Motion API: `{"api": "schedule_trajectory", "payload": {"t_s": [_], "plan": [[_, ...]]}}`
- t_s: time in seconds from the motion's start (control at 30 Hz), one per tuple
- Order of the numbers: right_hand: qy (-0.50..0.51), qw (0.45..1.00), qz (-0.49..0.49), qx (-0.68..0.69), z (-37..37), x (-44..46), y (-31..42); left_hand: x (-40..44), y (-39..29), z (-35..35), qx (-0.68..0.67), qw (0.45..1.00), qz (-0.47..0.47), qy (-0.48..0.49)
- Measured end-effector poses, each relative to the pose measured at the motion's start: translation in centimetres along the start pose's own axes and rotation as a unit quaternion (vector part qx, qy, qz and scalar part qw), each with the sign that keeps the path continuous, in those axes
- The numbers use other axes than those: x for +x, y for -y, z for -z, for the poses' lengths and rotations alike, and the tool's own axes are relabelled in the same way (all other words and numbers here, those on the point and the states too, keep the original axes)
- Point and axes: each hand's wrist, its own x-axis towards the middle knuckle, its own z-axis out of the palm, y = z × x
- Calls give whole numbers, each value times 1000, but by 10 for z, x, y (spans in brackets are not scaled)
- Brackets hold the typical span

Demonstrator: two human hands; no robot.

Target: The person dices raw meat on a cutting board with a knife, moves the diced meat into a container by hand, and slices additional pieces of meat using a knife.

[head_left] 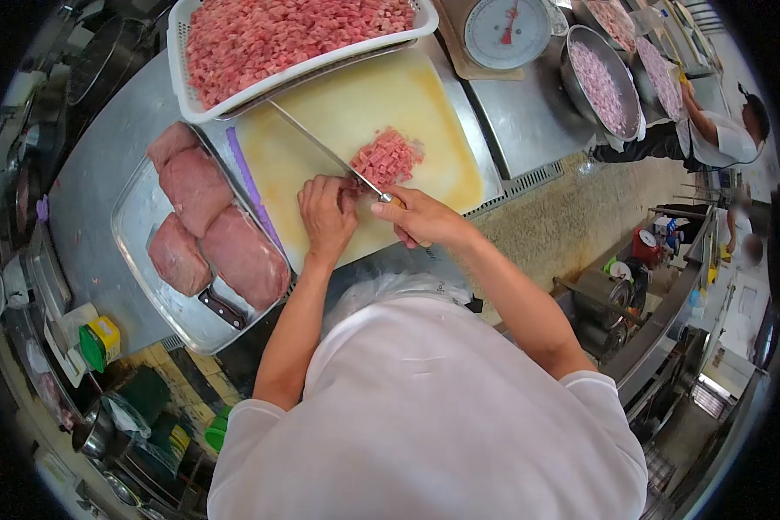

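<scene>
My right hand [416,215] is closed around the handle of a long knife [321,146], whose blade points up and left over the yellowed cutting board [277,186]. Beside the blade, my left hand [328,212] rests on the board with its fingers bent together; what lies under them is mostly hidden. A small heap of diced meat [388,158] sits just beyond the blade. To the left, a metal tray [139,251] holds several large pieces of raw meat [243,251] and a dark-handled knife [222,308].
A white basket [182,65] full of diced meat stands at the board's far edge. Beyond it are a dial scale [506,33] and metal bowls [600,80] of chopped food. A co-worker [724,134] stands at the right. A green-and-yellow container [100,341] is at the lower left.
</scene>
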Motion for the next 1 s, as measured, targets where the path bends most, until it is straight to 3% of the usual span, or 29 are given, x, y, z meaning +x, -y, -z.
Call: {"api": "schedule_trajectory", "payload": {"t_s": [0.23,0.5,0.63,0.83,0.93,1.0], "plan": [[-34,999,-32,4,-1,-4,4,4,-10,5,22,1000,-2,7],[-68,997,-4,-24,-14,-53,1,4,3,-3,35,999,10,-10],[-37,998,35,-35,-11,-7,-5,2,2,-4,67,998,-7,8],[-45,997,-16,-64,-11,-22,22,6,8,6,27,999,-20,36],[-24,997,59,-49,-17,3,0,3,8,13,31,997,-17,67],[-53,998,15,-33,-16,10,12,7,9,15,24,997,-18,72]]}}
